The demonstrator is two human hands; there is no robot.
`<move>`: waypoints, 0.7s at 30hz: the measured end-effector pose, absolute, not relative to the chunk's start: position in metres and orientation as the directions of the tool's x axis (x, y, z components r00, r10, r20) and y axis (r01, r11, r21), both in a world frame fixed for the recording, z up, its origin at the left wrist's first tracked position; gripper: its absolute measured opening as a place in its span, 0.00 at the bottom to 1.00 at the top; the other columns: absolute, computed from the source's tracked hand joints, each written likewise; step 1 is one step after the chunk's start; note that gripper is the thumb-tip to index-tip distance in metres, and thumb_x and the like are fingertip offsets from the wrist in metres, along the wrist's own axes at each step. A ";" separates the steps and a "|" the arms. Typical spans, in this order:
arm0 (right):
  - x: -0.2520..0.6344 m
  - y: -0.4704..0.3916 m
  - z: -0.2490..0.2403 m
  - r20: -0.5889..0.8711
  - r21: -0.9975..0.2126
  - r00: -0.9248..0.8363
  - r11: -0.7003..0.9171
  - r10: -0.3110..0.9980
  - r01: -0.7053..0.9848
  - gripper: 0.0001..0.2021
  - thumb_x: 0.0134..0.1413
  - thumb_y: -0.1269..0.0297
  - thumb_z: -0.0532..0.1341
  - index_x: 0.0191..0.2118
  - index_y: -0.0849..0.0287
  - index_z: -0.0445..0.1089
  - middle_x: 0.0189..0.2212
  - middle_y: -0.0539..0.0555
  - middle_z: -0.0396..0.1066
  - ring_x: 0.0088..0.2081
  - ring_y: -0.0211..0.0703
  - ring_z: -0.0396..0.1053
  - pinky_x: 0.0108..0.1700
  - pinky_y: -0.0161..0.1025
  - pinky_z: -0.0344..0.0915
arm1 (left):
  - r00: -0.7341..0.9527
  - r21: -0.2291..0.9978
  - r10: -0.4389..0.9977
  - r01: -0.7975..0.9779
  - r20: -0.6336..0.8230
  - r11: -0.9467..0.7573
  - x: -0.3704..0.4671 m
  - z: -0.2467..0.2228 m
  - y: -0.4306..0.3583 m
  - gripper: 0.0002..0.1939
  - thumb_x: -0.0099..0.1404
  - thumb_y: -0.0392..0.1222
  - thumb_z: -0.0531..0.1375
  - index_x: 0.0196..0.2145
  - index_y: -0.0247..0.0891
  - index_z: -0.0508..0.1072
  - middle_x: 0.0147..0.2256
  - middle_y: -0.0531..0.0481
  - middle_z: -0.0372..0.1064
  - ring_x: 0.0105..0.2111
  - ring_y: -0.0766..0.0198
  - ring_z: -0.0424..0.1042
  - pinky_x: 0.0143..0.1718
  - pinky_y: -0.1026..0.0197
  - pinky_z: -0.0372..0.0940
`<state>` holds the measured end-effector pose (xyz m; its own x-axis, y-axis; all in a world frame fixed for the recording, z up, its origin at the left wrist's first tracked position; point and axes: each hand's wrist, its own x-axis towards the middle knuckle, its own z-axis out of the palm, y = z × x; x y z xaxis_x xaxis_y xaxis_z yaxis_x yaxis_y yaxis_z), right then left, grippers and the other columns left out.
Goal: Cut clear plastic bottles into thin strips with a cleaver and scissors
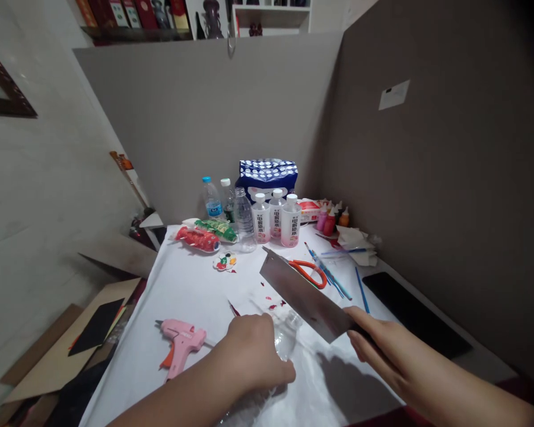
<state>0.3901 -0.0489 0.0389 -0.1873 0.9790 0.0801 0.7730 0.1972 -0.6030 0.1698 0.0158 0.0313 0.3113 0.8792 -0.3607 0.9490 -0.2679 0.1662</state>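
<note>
1. The back of the workspace is closed off by a grey panel (204, 130).
2. The table (149, 338) below is covered in white cloth.
3. A black flat pad (413, 314) is laid along the table's right side.
4. A blue pack (267, 177) with white spots is stood at the far end, behind several bottles.
5. A cleaver (300, 292) is held up over the table by the right hand (378, 341), whose fingers are closed around the dark handle; the blade is angled away to the left.
6. A clear bottle (287, 337), laid on its side at the near middle of the table, is gripped from above by the left hand (258, 353); its neck is pointed away, just beside the blade in view, and much of its body is hidden.
7. A pink glue gun (184, 339) is laid left of the left hand.
8. Orange-handled scissors (324, 277) are partly covered by the blade.
9. A paint palette (225, 261) is dotted with colours.
10. Small red scraps (272, 306) are scattered beyond the left hand.
</note>
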 end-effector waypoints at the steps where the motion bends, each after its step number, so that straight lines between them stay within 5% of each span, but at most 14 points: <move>1: 0.389 -0.050 0.040 0.065 -0.594 -0.179 0.182 0.982 0.783 0.12 0.61 0.61 0.47 0.42 0.54 0.66 0.26 0.52 0.73 0.23 0.41 0.66 0.26 0.35 0.61 | 0.315 0.160 0.880 0.948 -0.356 -0.275 0.170 0.032 0.015 0.28 0.45 0.58 0.58 0.39 0.36 0.72 0.38 0.37 0.74 0.40 0.43 0.73 0.37 0.50 0.67; 10: 0.391 -0.044 0.020 -0.022 -0.499 -0.207 0.169 0.978 0.850 0.11 0.57 0.68 0.51 0.41 0.55 0.68 0.23 0.52 0.72 0.21 0.40 0.64 0.24 0.35 0.54 | 0.320 0.110 0.901 0.947 -0.292 -0.301 0.175 0.033 0.012 0.30 0.47 0.61 0.56 0.38 0.33 0.74 0.34 0.36 0.74 0.38 0.42 0.73 0.39 0.48 0.66; 17: 0.376 -0.026 0.020 -0.168 -0.205 -0.252 0.217 0.953 0.955 0.34 0.46 0.77 0.55 0.62 0.60 0.53 0.29 0.57 0.76 0.28 0.47 0.72 0.25 0.36 0.47 | 0.342 0.154 0.908 0.937 -0.241 -0.312 0.172 0.026 0.012 0.43 0.50 0.73 0.49 0.46 0.32 0.73 0.38 0.35 0.74 0.44 0.38 0.69 0.51 0.41 0.57; 21: 0.364 -0.013 0.037 -0.251 -0.030 -0.349 0.353 0.903 0.935 0.44 0.39 0.81 0.54 0.67 0.63 0.43 0.30 0.60 0.76 0.29 0.53 0.73 0.24 0.38 0.44 | 0.334 0.159 0.918 0.939 -0.215 -0.305 0.174 0.025 0.011 0.36 0.51 0.68 0.53 0.43 0.34 0.74 0.36 0.38 0.75 0.43 0.40 0.70 0.55 0.39 0.50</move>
